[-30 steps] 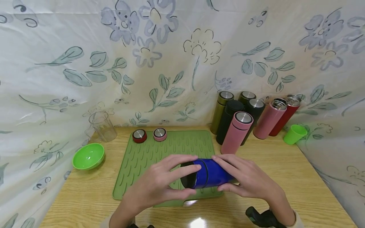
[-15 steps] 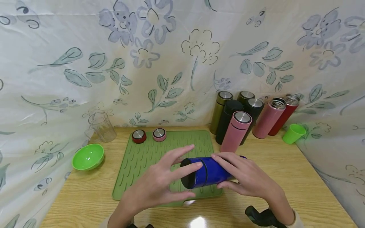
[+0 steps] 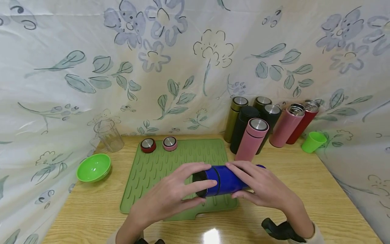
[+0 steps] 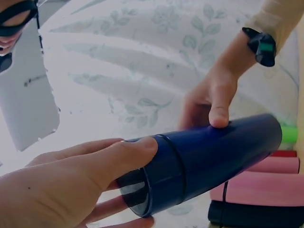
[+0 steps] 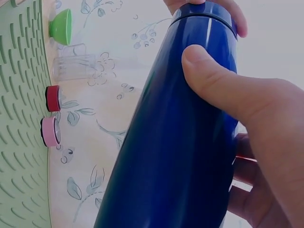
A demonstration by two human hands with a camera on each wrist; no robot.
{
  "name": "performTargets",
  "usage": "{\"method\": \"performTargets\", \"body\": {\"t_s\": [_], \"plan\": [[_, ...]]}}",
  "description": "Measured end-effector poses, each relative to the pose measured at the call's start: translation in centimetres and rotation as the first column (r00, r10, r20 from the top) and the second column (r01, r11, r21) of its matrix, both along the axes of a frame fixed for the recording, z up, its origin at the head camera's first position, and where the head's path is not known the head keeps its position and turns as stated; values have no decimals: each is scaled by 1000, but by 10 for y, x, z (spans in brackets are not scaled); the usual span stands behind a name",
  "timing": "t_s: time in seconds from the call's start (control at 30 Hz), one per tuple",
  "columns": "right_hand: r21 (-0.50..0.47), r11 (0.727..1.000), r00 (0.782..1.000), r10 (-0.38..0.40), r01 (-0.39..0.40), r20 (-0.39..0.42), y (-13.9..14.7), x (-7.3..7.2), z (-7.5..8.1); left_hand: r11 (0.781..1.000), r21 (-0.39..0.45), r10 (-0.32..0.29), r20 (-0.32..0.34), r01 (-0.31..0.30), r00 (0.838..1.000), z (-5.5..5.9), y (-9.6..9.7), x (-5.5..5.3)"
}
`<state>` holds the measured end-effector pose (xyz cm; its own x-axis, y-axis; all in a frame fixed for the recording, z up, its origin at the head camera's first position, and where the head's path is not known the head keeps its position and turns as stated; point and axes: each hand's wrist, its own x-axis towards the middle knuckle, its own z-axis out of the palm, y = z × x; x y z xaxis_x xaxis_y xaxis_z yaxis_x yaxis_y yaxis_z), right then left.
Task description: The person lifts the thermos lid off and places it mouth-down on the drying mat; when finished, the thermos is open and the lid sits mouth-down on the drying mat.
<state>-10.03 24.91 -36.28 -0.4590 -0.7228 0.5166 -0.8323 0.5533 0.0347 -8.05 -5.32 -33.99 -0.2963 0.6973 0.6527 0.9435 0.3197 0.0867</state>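
Note:
A blue thermos (image 3: 230,181) is held on its side above the front of the green mat, with its lid end toward the left. My right hand (image 3: 263,186) grips the body, its thumb lying along the near side in the right wrist view. Around the lid (image 3: 212,173), my left hand (image 3: 172,193) curls its fingers and thumb. The left wrist view shows that thumb on the lid's side and other fingertips at its far edge. A dark groove separates lid from body. The thermos's base is partly hidden behind the right hand in the head view.
The green mat (image 3: 182,159) bears a red lid (image 3: 148,145) and a pink lid (image 3: 170,144). Several thermoses stand at back right, a pink one (image 3: 251,140) foremost, beside a green cup (image 3: 313,142). At left are a green bowl (image 3: 93,168) and a clear pitcher (image 3: 109,135).
Half a second ago my left fingers were spread away from the lid; now they have closed round it again. The thermos has risen slightly in view, and the right hand keeps its grip.

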Motion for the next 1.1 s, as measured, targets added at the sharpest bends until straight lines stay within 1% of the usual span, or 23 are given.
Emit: {"method": "performTargets", "body": {"t_s": [0.1, 0.17, 0.23, 0.37, 0.47, 0.53, 0.63, 0.73, 0.8, 0.93, 1.03, 1.1], "plan": [[2, 1000, 1000, -1, 1, 9, 0, 0, 0, 1000, -3, 0, 0, 0, 1000, -1, 0, -1], [4, 1000, 1000, -6, 6, 21, 1, 0, 0, 1000, 3, -3, 10, 3, 1000, -1, 1, -1], [-3, 1000, 1000, 0, 0, 15, 0, 0, 1, 1000, 6, -11, 21, 11, 1000, -1, 1, -1], [-20, 1000, 1000, 10, -10, -8, 0, -1, 1, 1000, -2, -18, -4, 18, 1000, 0, 1, -2], [-18, 1000, 1000, 9, -9, -6, 0, -2, 2, 1000, -7, -1, -17, 1, 1000, 0, 1, -2], [-19, 1000, 1000, 14, -14, -7, -1, -2, 1, 1000, 2, 14, 4, -14, 1000, 0, 1, -1], [-15, 1000, 1000, 7, -7, -5, -1, -2, 0, 1000, 12, 27, 19, -27, 999, -1, 1, -1], [-21, 1000, 1000, 1, -1, -14, -1, -2, 0, 999, 27, 36, 16, -36, 999, -2, 1, -2], [-18, 1000, 1000, -7, 7, -4, 0, -2, 0, 998, 39, 45, 9, -45, 999, -2, 0, -3], [-18, 1000, 1000, -12, 12, 11, 0, -2, 0, 996, 56, 68, 29, -69, 997, -3, 1, -2], [-21, 1000, 1000, -13, 13, -8, 0, -2, 0, 998, 41, 40, 63, -43, 997, -5, 1, -2], [-23, 1000, 1000, -18, 18, -15, 0, -2, -1, 999, 38, 21, 73, -24, 997, -5, 1, -2]]}}
